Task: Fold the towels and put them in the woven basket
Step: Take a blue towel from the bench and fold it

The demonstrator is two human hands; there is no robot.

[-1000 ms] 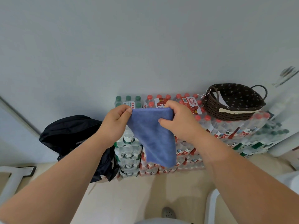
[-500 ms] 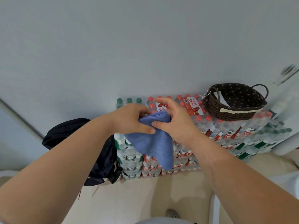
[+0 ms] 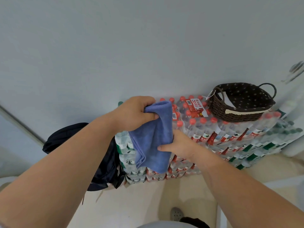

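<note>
A blue towel [image 3: 153, 139] hangs folded in the air in front of the stacked bottle packs. My left hand [image 3: 136, 113] grips its top fold. Lower down, my right hand [image 3: 178, 145] pinches the towel's right edge near the middle. The dark brown woven basket [image 3: 218, 111] with a dotted lining and two handles sits on top of the bottle packs, up and to the right of both hands. I cannot see a towel inside it.
Shrink-wrapped packs of water bottles [image 3: 222, 135] with red and green caps are stacked against the grey wall. A black bag [image 3: 105, 168] leans at their left. The beige floor [image 3: 148, 199] lies below, with a white object [image 3: 292, 142] at the right.
My left hand took over the top of the towel. My right hand slid down from the top edge to the towel's middle, and the towel is folded narrower.
</note>
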